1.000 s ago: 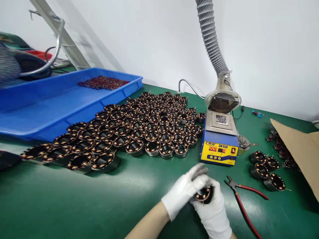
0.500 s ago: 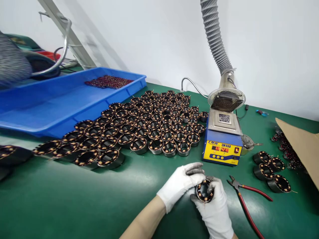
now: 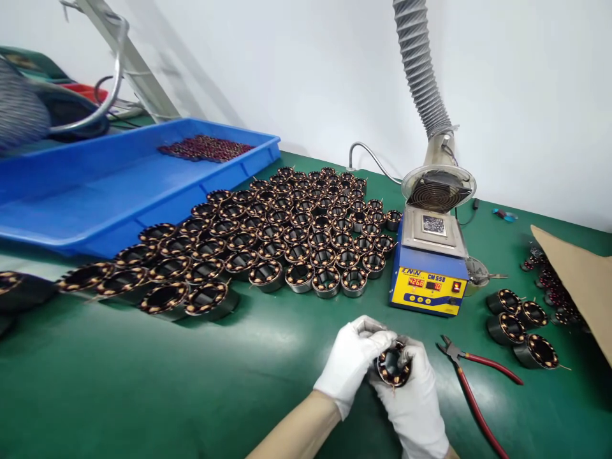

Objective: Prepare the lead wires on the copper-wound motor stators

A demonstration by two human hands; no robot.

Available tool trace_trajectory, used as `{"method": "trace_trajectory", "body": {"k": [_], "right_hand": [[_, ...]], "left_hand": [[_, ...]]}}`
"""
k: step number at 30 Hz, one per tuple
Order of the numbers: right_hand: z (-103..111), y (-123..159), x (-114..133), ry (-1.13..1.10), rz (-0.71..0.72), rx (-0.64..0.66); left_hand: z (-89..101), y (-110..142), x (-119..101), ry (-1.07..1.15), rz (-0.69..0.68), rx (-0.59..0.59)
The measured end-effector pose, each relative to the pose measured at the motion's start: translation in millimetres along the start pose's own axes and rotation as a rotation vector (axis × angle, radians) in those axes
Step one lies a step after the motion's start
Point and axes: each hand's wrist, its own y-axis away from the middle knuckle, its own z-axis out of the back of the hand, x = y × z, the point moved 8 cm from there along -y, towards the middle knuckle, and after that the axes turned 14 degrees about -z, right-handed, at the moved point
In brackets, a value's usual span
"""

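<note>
Both hands wear white gloves with dark-stained fingertips. My right hand (image 3: 415,398) is closed round a motor stator (image 3: 396,380), a dark metal ring with copper windings along its inside. The stator is tilted so its opening faces me, and a short copper wire end sticks out at its lower edge. My left hand (image 3: 351,360) has its fingers curled and its thumb pressed at the stator's upper left rim. Its fingertips are partly hidden, so I cannot tell whether they also pinch a wire. Red-handled cutting pliers (image 3: 459,357) lie just right of my right hand.
Rows of stators (image 3: 296,239) stand beyond my hands, beside a blue tray (image 3: 143,223). A blue-and-yellow solder pot (image 3: 428,287) sits under an extraction hose (image 3: 421,70). At right are several more stators (image 3: 507,328) and a cardboard sheet (image 3: 574,280) over dark red parts.
My left hand has curled its stretched fingers in and shifted slightly right, its thumb at the stator's rim. The right hand keeps hold of the stator. The camera view has shifted slightly.
</note>
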Motion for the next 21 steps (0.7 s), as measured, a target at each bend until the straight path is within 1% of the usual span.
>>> {"method": "trace_trajectory", "body": {"k": [2, 3, 4, 6, 8, 9, 10, 11, 13, 15, 17, 19, 20, 21], "right_hand": [[1, 0, 1, 0.016, 0.005, -0.014], [1, 0, 1, 0.026, 0.005, -0.017], [1, 0, 1, 0.035, 0.008, -0.021], [2, 0, 2, 0.049, 0.02, -0.03], [2, 1, 2, 0.05, 0.034, -0.033], [2, 1, 2, 0.046, 0.038, -0.032], [3, 1, 3, 0.045, 0.043, -0.029], [2, 1, 3, 0.046, 0.047, -0.025], [2, 1, 3, 0.057, 0.053, -0.019], [2, 1, 3, 0.073, 0.056, -0.014], [2, 1, 3, 0.084, 0.054, -0.01], [2, 1, 1, 0.092, 0.049, -0.006], [2, 1, 0, 0.095, 0.046, -0.007], [2, 1, -1, 0.095, 0.042, -0.014]], "left_hand": [[5.1, -1, -11, -0.024, -0.018, 0.03], [7.6, -3, -19, -0.044, -0.033, 0.072], [9.3, -4, -26, -0.08, -0.043, 0.139], [8.4, -4, -37, -0.253, -0.076, 0.35], [2.6, -1, -39, -0.505, -0.143, 0.592], [-1.4, 1, -38, -0.615, -0.192, 0.685], [-5.5, 3, -36, -0.696, -0.248, 0.744], [-9.5, 3, -34, -0.738, -0.294, 0.768], [-15.2, 3, -28, -0.743, -0.336, 0.753], [-16.1, 0, -26, -0.669, -0.342, 0.686], [-8.2, -6, -28, -0.503, -0.293, 0.545], [6.0, -12, -31, -0.324, -0.23, 0.363], [11.8, -14, -33, -0.264, -0.207, 0.297], [14.6, -14, -35, -0.242, -0.192, 0.271]]}}
